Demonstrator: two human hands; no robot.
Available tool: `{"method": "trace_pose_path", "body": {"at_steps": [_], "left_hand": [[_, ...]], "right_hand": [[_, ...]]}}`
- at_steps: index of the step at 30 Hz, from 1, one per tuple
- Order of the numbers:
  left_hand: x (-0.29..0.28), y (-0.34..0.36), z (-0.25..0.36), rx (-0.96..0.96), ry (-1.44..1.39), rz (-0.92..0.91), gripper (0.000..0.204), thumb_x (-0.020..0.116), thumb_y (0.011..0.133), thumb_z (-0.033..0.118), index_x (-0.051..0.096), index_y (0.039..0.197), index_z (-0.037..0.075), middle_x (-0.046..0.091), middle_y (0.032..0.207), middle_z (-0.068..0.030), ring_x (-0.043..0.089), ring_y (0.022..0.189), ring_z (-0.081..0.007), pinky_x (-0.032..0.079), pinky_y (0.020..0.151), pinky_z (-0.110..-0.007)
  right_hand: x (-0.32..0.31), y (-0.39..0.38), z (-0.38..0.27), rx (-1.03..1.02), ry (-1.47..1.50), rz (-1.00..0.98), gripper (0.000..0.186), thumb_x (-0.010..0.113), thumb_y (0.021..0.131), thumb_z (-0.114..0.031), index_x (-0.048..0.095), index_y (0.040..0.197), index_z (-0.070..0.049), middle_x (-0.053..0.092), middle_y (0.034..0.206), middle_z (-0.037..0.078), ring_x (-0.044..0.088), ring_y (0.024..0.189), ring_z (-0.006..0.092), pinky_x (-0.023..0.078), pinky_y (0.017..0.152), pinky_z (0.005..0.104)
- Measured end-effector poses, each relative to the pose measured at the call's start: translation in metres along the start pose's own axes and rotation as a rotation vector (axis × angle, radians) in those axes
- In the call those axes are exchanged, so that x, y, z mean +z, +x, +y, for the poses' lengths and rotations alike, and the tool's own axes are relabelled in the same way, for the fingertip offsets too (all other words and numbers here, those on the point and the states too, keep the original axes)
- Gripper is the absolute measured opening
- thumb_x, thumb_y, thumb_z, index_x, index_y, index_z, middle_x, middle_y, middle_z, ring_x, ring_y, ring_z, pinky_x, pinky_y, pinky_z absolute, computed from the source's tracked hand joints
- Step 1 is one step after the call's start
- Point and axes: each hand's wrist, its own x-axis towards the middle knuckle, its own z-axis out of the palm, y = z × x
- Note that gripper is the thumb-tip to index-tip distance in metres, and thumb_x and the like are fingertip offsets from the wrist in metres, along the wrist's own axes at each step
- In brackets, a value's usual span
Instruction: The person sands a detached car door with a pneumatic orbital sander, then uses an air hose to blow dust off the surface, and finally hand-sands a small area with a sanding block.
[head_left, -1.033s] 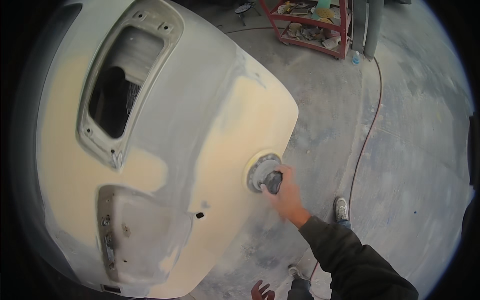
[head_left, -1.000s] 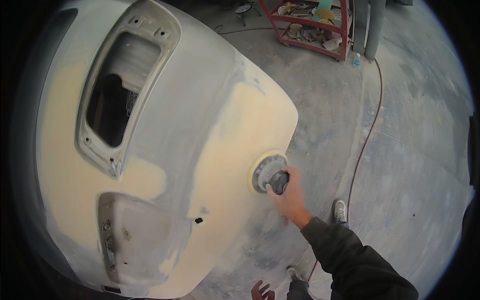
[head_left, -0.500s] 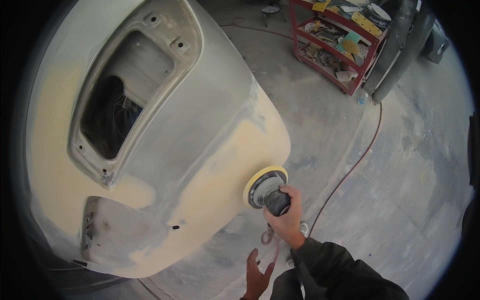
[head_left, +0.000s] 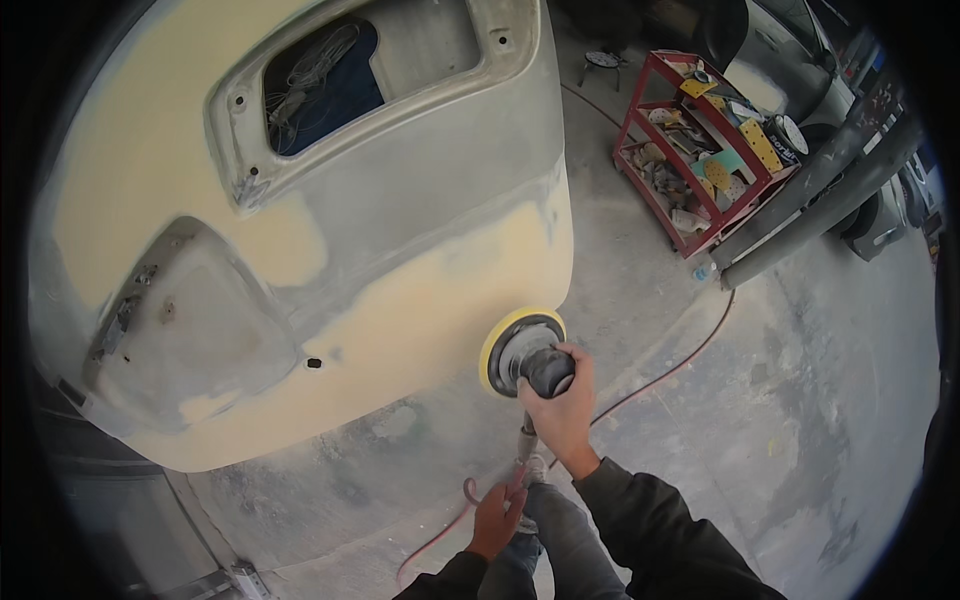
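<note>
The sander [head_left: 524, 356], clasped in the right hand [head_left: 565, 410], now sits tilted at the edge of the panel [head_left: 430, 310], suggesting interrupted surface work; the left hand [head_left: 497, 518], previously lower, now meets the hose [head_left: 468, 488], fingers part-curled, its grip indeterminable.

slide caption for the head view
Right hand holds a sander near a patchy car panel; left hand at the hose

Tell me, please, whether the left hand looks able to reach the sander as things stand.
Probably yes: the left hand, at the hose, is just below the sander in the picture; nothing seems in the way, though the right hand grips it.
</note>
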Motion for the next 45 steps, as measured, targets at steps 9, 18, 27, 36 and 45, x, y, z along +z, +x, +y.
{"method": "trace_pose_path", "body": {"at_steps": [9, 18, 27, 36, 45], "left_hand": [[0.042, 0.137, 0.035, 0.139, 0.009, 0.278, 0.033, 0.064, 0.095, 0.016, 0.051, 0.12, -0.003, 0.06, 0.109, -0.0231, 0.059, 0.101, -0.0428, 0.048, 0.086, -0.05], [0.052, 0.164, 0.056, 0.097, 0.15, 0.118, 0.042, 0.062, 0.095, 0.018, 0.053, 0.132, 0.0, 0.06, 0.129, -0.0236, 0.056, 0.118, -0.0427, 0.047, 0.094, -0.05], [0.039, 0.168, 0.093, 0.161, 0.11, 0.041, 0.049, 0.063, 0.095, 0.024, 0.051, 0.137, 0.002, 0.057, 0.133, -0.0253, 0.055, 0.12, -0.0442, 0.048, 0.094, -0.05], [0.084, 0.175, 0.051, 0.171, 0.17, 0.101, 0.049, 0.071, 0.091, 0.022, 0.047, 0.123, -0.006, 0.057, 0.115, -0.0268, 0.058, 0.11, -0.0463, 0.049, 0.09, -0.051], [0.091, 0.186, 0.073, 0.107, 0.218, 0.078, 0.053, 0.073, 0.09, 0.023, 0.045, 0.122, -0.008, 0.057, 0.116, -0.0263, 0.057, 0.112, -0.0452, 0.049, 0.091, -0.051]], "right_hand": [[0.045, 0.082, -0.017, -0.312, -0.115, -0.103, 0.061, 0.084, 0.073, -0.013, 0.048, 0.122, -0.006, 0.052, 0.122, 0.016, 0.062, 0.089, 0.0325, 0.052, 0.075, 0.0396], [0.045, 0.091, -0.025, -0.439, -0.289, -0.283, 0.061, 0.086, 0.072, -0.016, 0.05, 0.12, -0.01, 0.048, 0.126, 0.014, 0.064, 0.097, 0.0351, 0.057, 0.064, 0.0427], [0.036, 0.101, -0.021, -0.483, -0.224, -0.344, 0.065, 0.085, 0.069, -0.014, 0.05, 0.123, -0.011, 0.048, 0.127, 0.014, 0.066, 0.093, 0.0375, 0.058, 0.064, 0.0436], [0.019, 0.106, 0.012, -0.44, -0.279, -0.295, 0.061, 0.083, 0.074, -0.015, 0.047, 0.123, -0.007, 0.047, 0.126, 0.019, 0.064, 0.098, 0.0418, 0.058, 0.068, 0.047], [0.008, 0.13, 0.011, -0.461, -0.31, -0.242, 0.06, 0.084, 0.074, -0.014, 0.048, 0.122, -0.007, 0.049, 0.124, 0.018, 0.066, 0.092, 0.0395, 0.058, 0.063, 0.0436]]}}
